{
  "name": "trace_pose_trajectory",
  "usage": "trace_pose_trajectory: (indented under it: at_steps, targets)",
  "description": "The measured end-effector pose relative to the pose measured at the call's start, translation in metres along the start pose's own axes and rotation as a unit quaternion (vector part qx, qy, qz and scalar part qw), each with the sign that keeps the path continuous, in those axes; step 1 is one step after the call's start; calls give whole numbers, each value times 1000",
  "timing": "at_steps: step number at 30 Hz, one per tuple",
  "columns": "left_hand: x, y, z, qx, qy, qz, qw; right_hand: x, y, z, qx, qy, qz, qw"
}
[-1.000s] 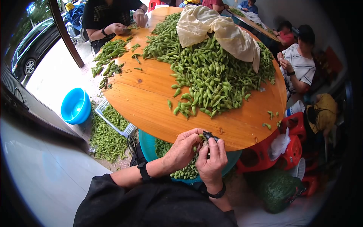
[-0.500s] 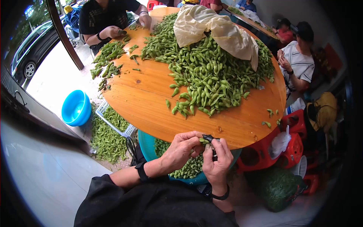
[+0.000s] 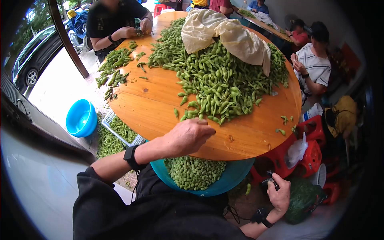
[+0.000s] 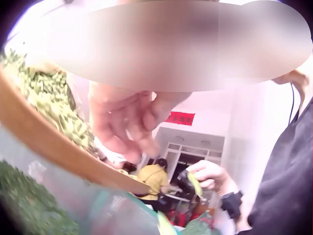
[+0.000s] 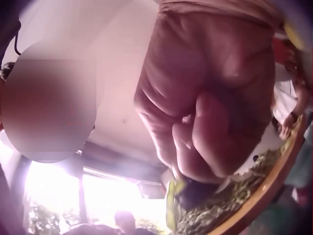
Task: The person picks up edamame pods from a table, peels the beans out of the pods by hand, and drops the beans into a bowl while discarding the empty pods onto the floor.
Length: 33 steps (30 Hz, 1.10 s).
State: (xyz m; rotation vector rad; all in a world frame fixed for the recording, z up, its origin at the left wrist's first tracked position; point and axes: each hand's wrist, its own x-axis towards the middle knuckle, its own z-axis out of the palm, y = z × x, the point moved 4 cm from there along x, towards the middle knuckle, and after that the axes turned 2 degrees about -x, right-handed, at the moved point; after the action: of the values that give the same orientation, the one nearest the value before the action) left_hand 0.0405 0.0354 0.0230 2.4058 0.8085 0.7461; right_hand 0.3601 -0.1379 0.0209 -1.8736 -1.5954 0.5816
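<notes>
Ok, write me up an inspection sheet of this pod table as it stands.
Surface: round wooden table.
Job's things: heap of green pods across the middle and far side; teal basin under the near edge, filled with pods.
Clutter: cream cloth on the heap; stray pods near the right rim; blue basin and red stools on the floor.
Hands: left hand at the heap's near edge, fingers loosely curled, nothing in them; right hand low beside the table, gripping a small black tool and a single pod.
Cables: one thin dark cable, seen from the left wrist.
Surroundings: other people seated around; car outside, left.
</notes>
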Motion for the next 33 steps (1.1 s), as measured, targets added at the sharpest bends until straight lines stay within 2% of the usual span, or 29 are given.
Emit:
trace_pose_trajectory:
  at_steps: [2, 5, 6, 9, 10, 12, 14, 16, 17, 18, 19, 20, 22, 23, 28, 30, 31, 32, 33]
  targets:
    - [19, -19, 2, 31, 29, 1, 999, 1, 16, 2, -21, 53, 17, 998]
    - [38, -38, 10, 117, 6, -1, 993, 10, 22, 21, 1, 76, -10, 997]
    - [40, -38, 13, 118, 3, -1, 993, 15, 13, 26, 13, 60, 11, 998]
    - [46, -37, 17, 187, -7, 11, 982, 29, -17, 47, 42, 49, -44, 997]
    - [47, -37, 17, 170, -6, 1, 986, 34, -24, 55, 43, 56, -78, 994]
    - [49, -36, 15, 153, -4, -6, 988, 43, -42, 68, 93, 54, -68, 992]
    - [44, -25, 9, 79, 46, 9, 996, 51, -46, 87, 184, 64, -42, 980]
    - [37, -1, 3, 50, 32, 21, 998, 55, -59, 104, 324, 28, 10, 946]
    - [30, 8, 4, -90, -17, -73, 993, 58, -69, 110, 376, 1, 14, 927]
    - [21, 11, 10, -226, -66, -165, 958, 60, -78, 116, 427, -26, 18, 904]
    - [12, 13, 16, -268, -59, -148, 950, 60, -83, 122, 466, -52, 9, 883]
    - [4, 15, 18, -269, -60, -150, 950, 59, -85, 124, 467, -52, 10, 883]
    - [-12, 14, 24, -410, -57, -250, 875, 58, -92, 130, 535, -103, 8, 839]
    - [-18, 12, 28, -435, -60, -250, 863, 56, -92, 133, 540, -104, 14, 835]
    - [-36, 6, 43, -431, -9, -207, 878, 54, -91, 140, 513, -121, 16, 850]
    - [-41, 6, 49, -565, -45, -232, 791, 53, -89, 141, 516, -133, 22, 846]
    - [-43, 6, 49, -566, -43, -233, 790, 53, -86, 141, 554, -155, 30, 817]
    - [-44, 8, 53, -638, -48, -247, 728, 52, -86, 142, 592, -176, 38, 786]
    - [-46, 10, 56, -704, -53, -259, 659, 51, -85, 142, 591, -177, 39, 786]
